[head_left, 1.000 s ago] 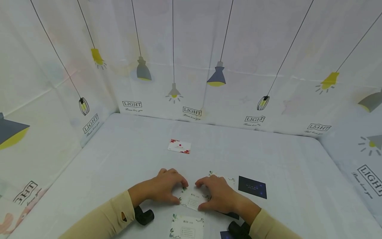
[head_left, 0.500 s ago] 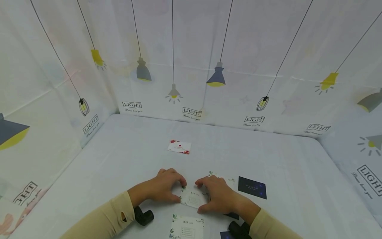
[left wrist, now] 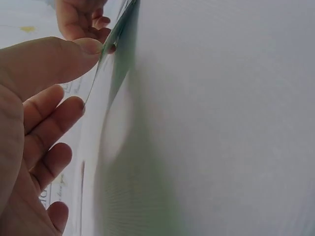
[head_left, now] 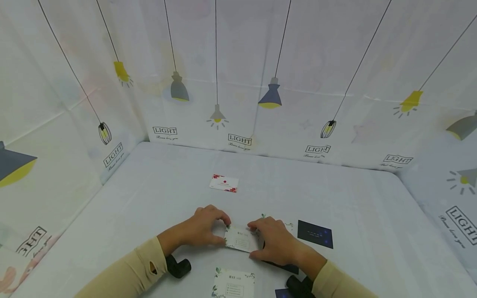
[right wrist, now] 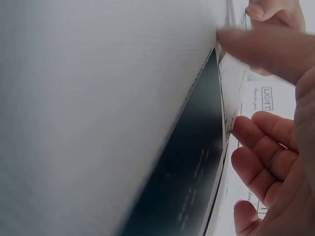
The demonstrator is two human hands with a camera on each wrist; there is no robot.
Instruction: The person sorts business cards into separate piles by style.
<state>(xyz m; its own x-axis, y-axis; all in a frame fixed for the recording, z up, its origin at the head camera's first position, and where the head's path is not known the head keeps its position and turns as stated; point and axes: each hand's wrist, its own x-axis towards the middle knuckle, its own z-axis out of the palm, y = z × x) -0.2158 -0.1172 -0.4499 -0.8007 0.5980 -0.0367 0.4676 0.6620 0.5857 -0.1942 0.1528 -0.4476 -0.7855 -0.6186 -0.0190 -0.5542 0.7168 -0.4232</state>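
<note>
Your left hand (head_left: 203, 229) and right hand (head_left: 273, 242) each pinch one end of the white card (head_left: 240, 240), lifting its edges off the surface (head_left: 149, 194).

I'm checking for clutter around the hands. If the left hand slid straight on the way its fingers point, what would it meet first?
Probably the right hand. The left hand points rightward across the white business card that both hands pinch, so past the card its fingertips would likely reach the right hand's fingers, though depth is unclear.

Both forearms angle inward — left hand (head_left: 203, 230) and right hand (head_left: 273, 242) low, fingers curled in a pinching grip.
</note>
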